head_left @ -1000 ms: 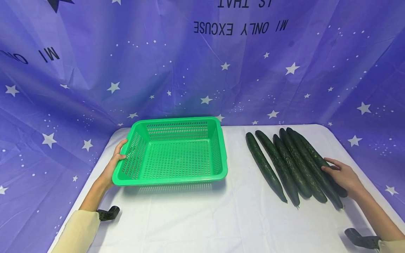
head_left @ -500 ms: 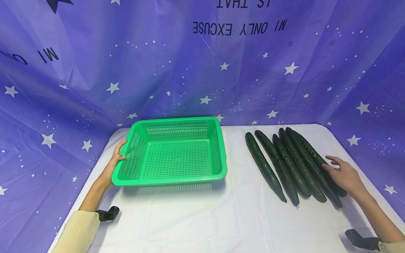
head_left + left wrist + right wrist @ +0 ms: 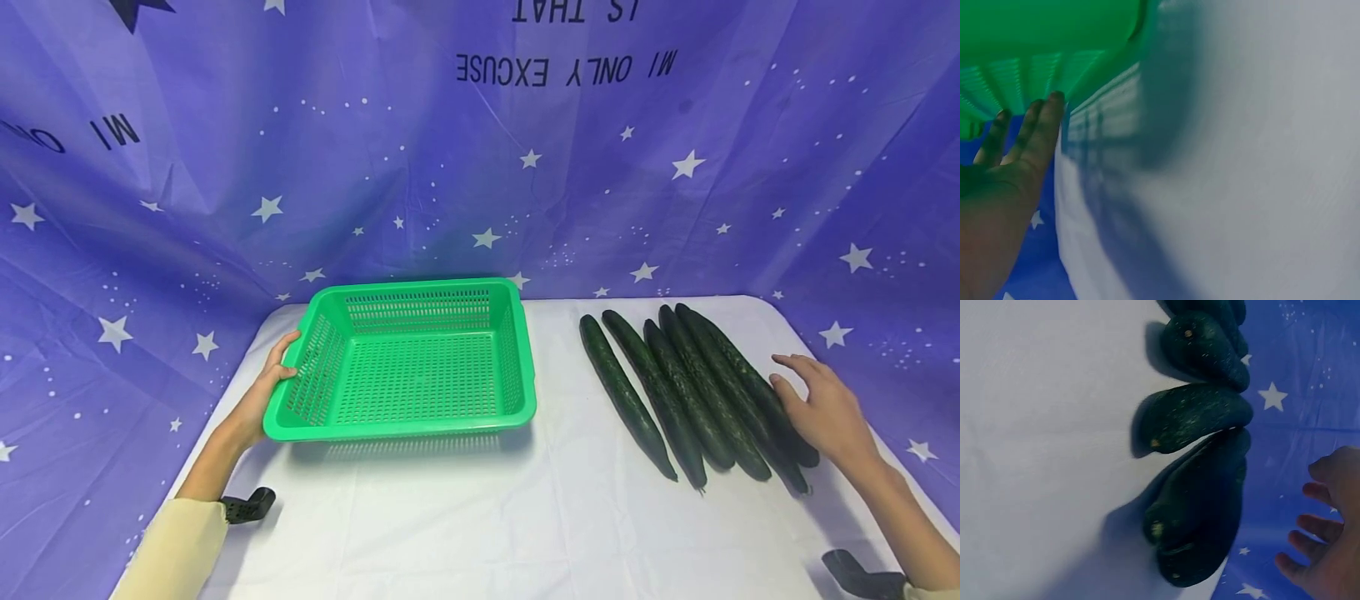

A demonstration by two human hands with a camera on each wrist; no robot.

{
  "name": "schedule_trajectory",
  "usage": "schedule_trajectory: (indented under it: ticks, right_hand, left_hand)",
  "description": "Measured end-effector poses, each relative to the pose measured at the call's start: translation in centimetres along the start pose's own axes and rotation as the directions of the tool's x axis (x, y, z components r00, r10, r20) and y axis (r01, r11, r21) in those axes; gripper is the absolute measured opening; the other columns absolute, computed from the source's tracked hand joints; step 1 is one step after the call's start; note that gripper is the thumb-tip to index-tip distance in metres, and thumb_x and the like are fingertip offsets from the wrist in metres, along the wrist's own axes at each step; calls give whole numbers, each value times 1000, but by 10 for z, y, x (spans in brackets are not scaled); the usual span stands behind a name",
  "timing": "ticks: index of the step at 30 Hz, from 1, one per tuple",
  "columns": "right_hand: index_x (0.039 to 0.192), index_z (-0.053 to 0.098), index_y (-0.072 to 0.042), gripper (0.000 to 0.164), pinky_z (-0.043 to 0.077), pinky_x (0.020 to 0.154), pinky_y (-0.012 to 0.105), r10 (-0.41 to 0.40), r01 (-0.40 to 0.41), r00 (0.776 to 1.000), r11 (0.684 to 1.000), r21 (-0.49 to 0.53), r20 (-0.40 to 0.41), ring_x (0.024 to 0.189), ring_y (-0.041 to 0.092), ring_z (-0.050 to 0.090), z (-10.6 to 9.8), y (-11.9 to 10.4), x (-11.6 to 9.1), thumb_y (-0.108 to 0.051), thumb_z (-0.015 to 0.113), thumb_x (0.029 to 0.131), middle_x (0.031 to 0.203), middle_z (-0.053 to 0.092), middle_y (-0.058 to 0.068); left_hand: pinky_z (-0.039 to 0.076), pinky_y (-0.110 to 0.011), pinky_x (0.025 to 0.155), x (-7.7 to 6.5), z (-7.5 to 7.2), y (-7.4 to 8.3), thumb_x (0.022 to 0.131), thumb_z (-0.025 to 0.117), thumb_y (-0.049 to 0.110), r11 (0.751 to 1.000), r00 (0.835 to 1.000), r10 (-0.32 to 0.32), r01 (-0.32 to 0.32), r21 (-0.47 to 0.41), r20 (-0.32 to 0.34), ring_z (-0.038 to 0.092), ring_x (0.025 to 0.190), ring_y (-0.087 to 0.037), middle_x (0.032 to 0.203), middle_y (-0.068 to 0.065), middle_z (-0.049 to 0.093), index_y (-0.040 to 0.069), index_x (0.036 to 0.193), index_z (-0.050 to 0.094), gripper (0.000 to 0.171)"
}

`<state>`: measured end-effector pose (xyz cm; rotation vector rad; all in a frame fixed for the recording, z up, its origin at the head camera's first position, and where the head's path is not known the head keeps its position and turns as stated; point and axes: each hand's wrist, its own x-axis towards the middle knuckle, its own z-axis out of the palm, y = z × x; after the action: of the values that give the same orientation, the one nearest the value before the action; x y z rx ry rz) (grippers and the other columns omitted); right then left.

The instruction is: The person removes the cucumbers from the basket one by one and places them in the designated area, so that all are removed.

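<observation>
A green plastic basket (image 3: pixel 405 431) with slotted walls stands on the left part of the table in the head view. At its left end my left hand (image 3: pixel 258 396) holds the rim, thumb over the top and fingers along the outside wall. The left wrist view shows those straight fingers (image 3: pixel 1041 134) against the basket's side (image 3: pixel 1054 28). Several dark green cucumbers (image 3: pixel 626 396) lie side by side to the right. Just beside the rightmost cucumber (image 3: pixel 738 367), my right hand (image 3: pixel 828 417) hovers with relaxed fingers and nothing in it. A gap shows between it and the cucumbers (image 3: pixel 1197 419) in the right wrist view.
A white cloth covers the table (image 3: pixel 450 525). Behind and at both sides hangs a purple-blue curtain (image 3: pixel 420 183) with stars and lettering. Black camera mounts (image 3: pixel 251 506) sit on both wrists. White tabletop lies between the basket and the leftmost cucumber.
My right hand has drawn slightly away from the rightmost cucumber, and its fingers have come off it. The left hand, basket and cucumbers stay in place.
</observation>
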<state>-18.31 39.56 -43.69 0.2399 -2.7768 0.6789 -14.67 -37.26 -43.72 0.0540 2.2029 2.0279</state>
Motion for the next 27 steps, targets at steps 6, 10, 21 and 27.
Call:
schedule_trajectory:
  ticks: [6,10,21,27]
  right_hand:
    - [143,48,1,45,25,94,74,-112,112,994,992,-53,11,127,61,33,-8,-22,3,-22,49,104,145,37,34]
    - [148,43,-2,49,21,103,71,-175,177,984,981,-73,37,133,56,30,-12,-36,3,-22,51,104,149,34,32]
    - [158,27,-13,62,-8,114,59,-248,271,959,944,-187,140,148,40,7,-27,-76,1,-34,50,104,160,19,23]
    - [160,21,-19,66,-14,109,63,-242,283,954,922,-266,175,150,34,-3,-29,-100,-1,-43,46,104,163,13,17]
  left_hand:
    - [54,-33,77,4,-8,11,105,34,14,989,1000,-16,13,148,18,60,98,-22,143,-28,27,23,161,2,66]
    - [48,-49,92,8,-10,26,102,43,16,910,999,38,-32,414,-6,50,122,-42,152,-34,22,14,161,6,70]
    - [16,-79,97,-8,33,86,100,54,42,416,967,250,-145,898,40,15,141,-56,162,-22,16,12,159,25,71]
    - [13,-78,101,-29,72,102,96,51,59,263,971,239,-82,961,17,6,145,-51,164,-16,13,22,161,19,81]
